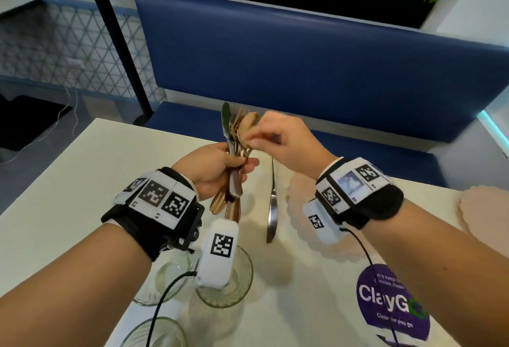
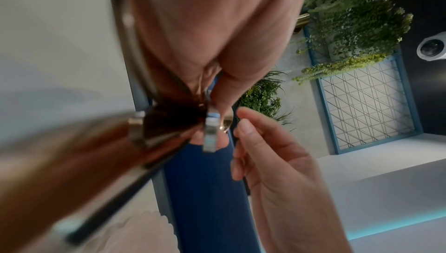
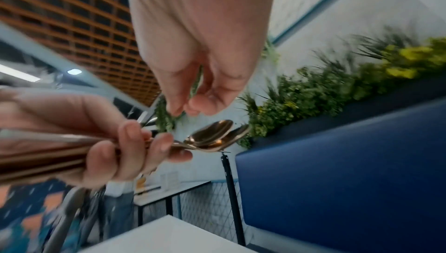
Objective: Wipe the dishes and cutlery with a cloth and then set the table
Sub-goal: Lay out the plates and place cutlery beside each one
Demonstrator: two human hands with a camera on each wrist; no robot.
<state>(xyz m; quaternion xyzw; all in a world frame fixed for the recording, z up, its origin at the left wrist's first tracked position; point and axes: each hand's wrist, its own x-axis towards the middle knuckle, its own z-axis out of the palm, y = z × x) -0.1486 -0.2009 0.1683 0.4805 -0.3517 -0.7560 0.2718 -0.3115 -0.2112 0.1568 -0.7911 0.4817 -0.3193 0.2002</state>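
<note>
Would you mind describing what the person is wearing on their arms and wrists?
Both forearms are bare, with no sleeves. Each wrist carries a black strap fitted with white blocks printed with black square coded markers. A white marker block hangs under the left wrist. A thin black cable runs back from each wrist rig.
</note>
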